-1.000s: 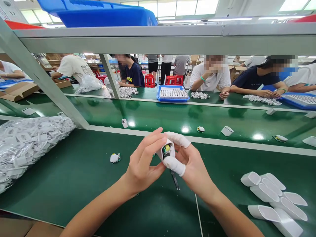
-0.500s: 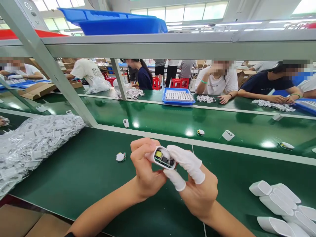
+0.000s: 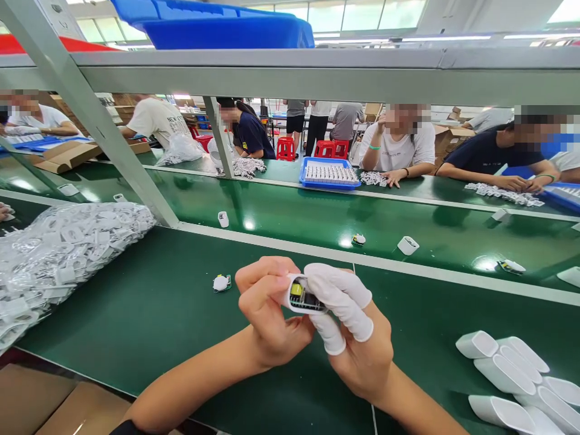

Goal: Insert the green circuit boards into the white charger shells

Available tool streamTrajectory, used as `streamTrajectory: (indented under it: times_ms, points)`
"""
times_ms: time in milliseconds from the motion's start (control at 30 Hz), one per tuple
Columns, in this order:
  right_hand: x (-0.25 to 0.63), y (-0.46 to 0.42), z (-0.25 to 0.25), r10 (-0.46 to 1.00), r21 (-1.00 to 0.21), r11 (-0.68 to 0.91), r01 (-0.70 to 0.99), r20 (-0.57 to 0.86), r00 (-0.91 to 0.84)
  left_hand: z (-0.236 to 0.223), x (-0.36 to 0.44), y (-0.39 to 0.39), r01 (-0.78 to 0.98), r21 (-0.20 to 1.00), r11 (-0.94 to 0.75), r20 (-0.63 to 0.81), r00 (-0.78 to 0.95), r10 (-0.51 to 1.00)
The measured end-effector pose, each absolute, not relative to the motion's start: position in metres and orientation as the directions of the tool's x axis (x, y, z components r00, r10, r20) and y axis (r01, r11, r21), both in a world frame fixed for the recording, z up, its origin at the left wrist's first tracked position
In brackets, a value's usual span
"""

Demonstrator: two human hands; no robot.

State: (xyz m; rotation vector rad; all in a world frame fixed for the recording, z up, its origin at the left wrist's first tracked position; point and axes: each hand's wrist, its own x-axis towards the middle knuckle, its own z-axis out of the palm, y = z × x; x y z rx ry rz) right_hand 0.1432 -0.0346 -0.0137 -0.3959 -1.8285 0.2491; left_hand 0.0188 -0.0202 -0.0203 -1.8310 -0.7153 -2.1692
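Observation:
My left hand (image 3: 267, 308) is closed around a white plastic charger housing (image 3: 291, 307), its open end turned toward me. Inside the housing sits a circuit board (image 3: 302, 296) with a yellow part and dark components. My right hand (image 3: 353, 320), with white finger cots on thumb and fingers, grips the right side of the same housing and covers part of the opening. On the green bench to the left lies a loose circuit board (image 3: 222, 283) with a white round patch. At the lower right are several empty-looking white housings (image 3: 507, 374).
A clear bag of white plastic parts (image 3: 67, 260) lies at the left. Beyond a pale rail, a green conveyor (image 3: 281, 208) bears scattered housings and boards. A slanted metal post (image 3: 104, 127) and overhead shelf (image 3: 290, 78) frame the bench. Co-workers sit across, near a blue tray (image 3: 328, 184).
Both hands have shifted slightly, and the housing has turned so its opening is more level. My right fingers now cover more of the opening. Items on the conveyor have moved left.

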Motion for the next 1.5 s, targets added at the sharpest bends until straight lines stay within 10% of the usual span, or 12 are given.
streamTrajectory:
  times_ms: [267, 433, 1000, 1333, 1500]
  points:
    - [0.145, -0.024, -0.012, 0.465, -0.468, 0.882, 0.058, 0.844, -0.269, -0.026, 0.02, -0.014, 0.445, 0.271, -0.854, 0.96, -0.185, 0.209]
    - [0.148, -0.023, -0.01, 0.335, -0.28, 0.938, 0.205, 0.886, -0.322, -0.028, 0.022, -0.015, 0.473, 0.277, -0.836, 0.955, -0.235, 0.184]
    - [0.149, -0.028, -0.012, 0.478, -0.489, 0.872, -0.001, 0.852, -0.213, -0.021, 0.025, -0.019, 0.474, 0.295, -0.829, 0.941, -0.296, 0.165]
    - [0.161, -0.015, -0.007, 0.561, -0.568, 0.823, -0.007, 0.815, -0.147, -0.023, 0.015, -0.017, 0.413, 0.452, -0.791, 0.869, -0.003, 0.495]
    - [0.186, -0.002, -0.005, 0.671, -0.497, 0.738, 0.456, 0.616, -0.413, -0.004, 0.002, -0.015, 0.412, 0.461, -0.786, 0.861, 0.005, 0.508]
